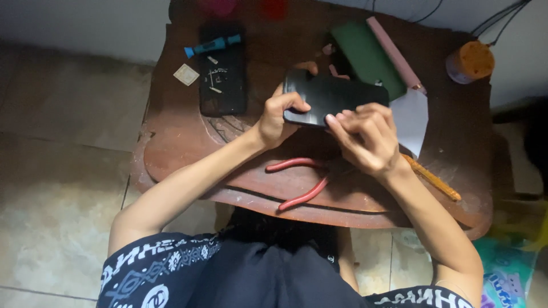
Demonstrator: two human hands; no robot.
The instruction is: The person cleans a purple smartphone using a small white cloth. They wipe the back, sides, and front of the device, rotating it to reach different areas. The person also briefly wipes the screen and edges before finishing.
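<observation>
A black smartphone (328, 97) is held a little above a small dark wooden table (182, 142). My left hand (277, 117) grips its left end, thumb on the near edge and a finger curled over the far corner. My right hand (365, 134) is closed at the phone's near right edge, fingertips pressed against its side. Whether the right hand holds a small tool is hidden by the fingers.
Red-handled pliers (299, 182) lie under my hands. A black phone part (222, 77) with tiny screws and a blue screwdriver (212, 45) sit at the left. A green case (368, 57), pink strip (394, 51), white paper (412, 117), orange-lidded jar (471, 61) and yellow tool (434, 181) lie right.
</observation>
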